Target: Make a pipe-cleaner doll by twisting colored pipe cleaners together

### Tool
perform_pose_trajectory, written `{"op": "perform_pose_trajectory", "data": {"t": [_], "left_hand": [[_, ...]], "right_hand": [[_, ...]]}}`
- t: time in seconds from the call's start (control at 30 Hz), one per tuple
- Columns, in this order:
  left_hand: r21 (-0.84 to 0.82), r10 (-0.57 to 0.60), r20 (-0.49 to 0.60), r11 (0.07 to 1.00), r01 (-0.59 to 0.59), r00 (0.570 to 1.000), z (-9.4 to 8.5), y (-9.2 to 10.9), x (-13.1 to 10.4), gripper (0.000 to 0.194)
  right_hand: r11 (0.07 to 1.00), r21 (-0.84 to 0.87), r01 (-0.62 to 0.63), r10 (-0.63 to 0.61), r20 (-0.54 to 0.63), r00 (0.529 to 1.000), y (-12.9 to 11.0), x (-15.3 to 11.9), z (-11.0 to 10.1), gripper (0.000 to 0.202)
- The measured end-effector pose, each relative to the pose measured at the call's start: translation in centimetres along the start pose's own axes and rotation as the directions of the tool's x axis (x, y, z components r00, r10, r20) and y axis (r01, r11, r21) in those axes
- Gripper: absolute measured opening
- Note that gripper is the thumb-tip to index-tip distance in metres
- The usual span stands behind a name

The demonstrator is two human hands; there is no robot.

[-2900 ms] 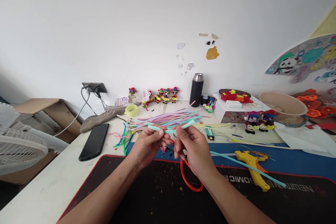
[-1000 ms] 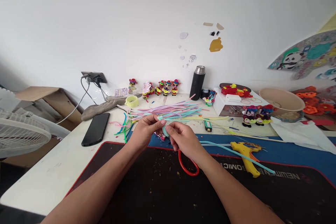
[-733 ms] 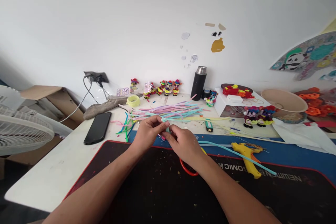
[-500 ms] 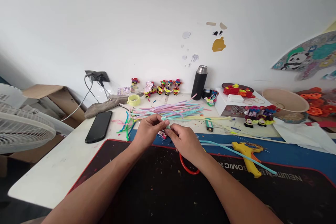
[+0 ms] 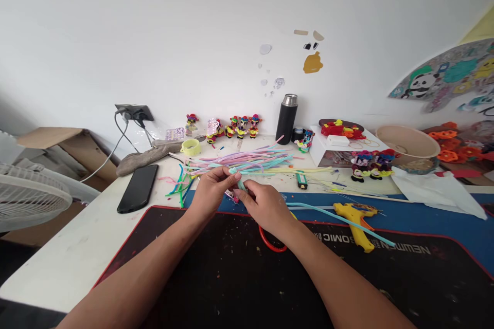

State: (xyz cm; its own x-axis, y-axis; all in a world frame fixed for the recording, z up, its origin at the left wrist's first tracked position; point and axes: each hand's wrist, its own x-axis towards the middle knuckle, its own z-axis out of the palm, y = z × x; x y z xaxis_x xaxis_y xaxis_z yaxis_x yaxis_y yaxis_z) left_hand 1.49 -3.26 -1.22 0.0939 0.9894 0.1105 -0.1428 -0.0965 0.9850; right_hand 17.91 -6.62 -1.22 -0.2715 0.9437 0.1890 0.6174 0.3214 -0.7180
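Between my hands is a mint-green pipe cleaner [image 5: 241, 184], bent over on itself near the fingertips. My left hand [image 5: 209, 191] pinches its upper end between thumb and finger. Close beside it, my right hand [image 5: 268, 206] is closed on the lower part, its fingertips partly hidden. A long light-blue pipe cleaner [image 5: 347, 221] runs out from behind my right wrist across the yellow glue gun [image 5: 357, 226]; whether it joins the held piece I cannot tell. Under my right hand shows a red loop handle [image 5: 271, 245]. Behind my hands lies a pile of pastel pipe cleaners [image 5: 250, 158].
A black mat [image 5: 231, 277] covers the table's front. Around it are a phone [image 5: 138, 188], a yellow tape roll [image 5: 190, 147], a black flask [image 5: 287, 119], a green lighter [image 5: 301, 180], a white box [image 5: 328, 154] and small pipe-cleaner figures [image 5: 243, 127]. A fan [image 5: 31, 190] stands left.
The whole view has shifted slightly, so things sit further left. Both hands keep their pinch on the mint-green pipe cleaner, and a little more of it shows between them.
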Motion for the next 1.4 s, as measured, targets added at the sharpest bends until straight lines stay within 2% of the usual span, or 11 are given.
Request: {"op": "perform_pose_trajectory", "data": {"t": [0.17,0.27,0.4,0.57,0.63,0.73,0.83,0.93,1.1,1.23,1.4], "left_hand": [[0.011,0.002,-0.013,1.000,-0.002,1.000,0.03,-0.19,-0.04,0.036],[-0.004,-0.003,-0.009,1.000,0.003,1.000,0.08,-0.28,0.01,0.037],[-0.085,-0.014,-0.009,0.996,0.013,1.000,0.00,-0.02,0.13,0.035],[-0.238,-0.161,0.223,0.947,0.214,0.961,-0.34,0.07,0.37,0.037],[-0.220,-0.158,0.217,0.954,0.206,0.963,-0.40,0.02,0.40,0.037],[-0.167,-0.101,0.127,0.978,0.122,0.987,-0.26,0.13,0.28,0.038],[-0.081,-0.047,0.065,0.995,0.052,0.997,-0.03,0.36,0.11,0.040],[-0.030,-0.017,0.020,0.999,0.017,1.000,0.02,0.36,0.04,0.038],[-0.024,0.015,0.007,1.000,-0.015,1.000,-0.08,-0.03,0.06,0.036],[-0.146,-0.063,0.063,0.987,0.072,0.996,-0.13,-0.08,0.13,0.037],[-0.272,-0.203,0.218,0.927,0.259,0.955,-0.62,0.14,0.39,0.038]], "right_hand": [[0.990,-0.140,-0.030,0.031,0.005,0.999,-0.23,0.08,0.04,0.033],[0.991,-0.120,-0.059,0.060,-0.002,0.998,-0.33,0.15,-0.24,0.037],[0.981,0.162,-0.104,0.091,0.088,0.992,-0.38,0.03,-0.46,0.039],[0.843,0.499,-0.202,0.079,0.256,0.963,0.22,0.11,0.03,0.038],[0.813,0.537,-0.225,0.072,0.290,0.954,0.42,0.22,0.14,0.037],[0.866,0.463,-0.190,0.072,0.261,0.963,0.32,0.27,0.05,0.036],[0.979,0.190,-0.069,0.048,0.116,0.992,-0.01,0.13,0.00,0.035],[1.000,-0.027,0.012,-0.011,0.026,1.000,-0.15,-0.03,0.19,0.037],[0.998,-0.055,0.010,-0.010,-0.008,1.000,0.03,-0.01,0.27,0.037],[0.973,0.220,-0.076,0.059,0.084,0.995,0.12,0.01,0.25,0.040],[0.715,0.656,-0.243,0.041,0.308,0.951,0.27,0.05,0.37,0.046]]}}
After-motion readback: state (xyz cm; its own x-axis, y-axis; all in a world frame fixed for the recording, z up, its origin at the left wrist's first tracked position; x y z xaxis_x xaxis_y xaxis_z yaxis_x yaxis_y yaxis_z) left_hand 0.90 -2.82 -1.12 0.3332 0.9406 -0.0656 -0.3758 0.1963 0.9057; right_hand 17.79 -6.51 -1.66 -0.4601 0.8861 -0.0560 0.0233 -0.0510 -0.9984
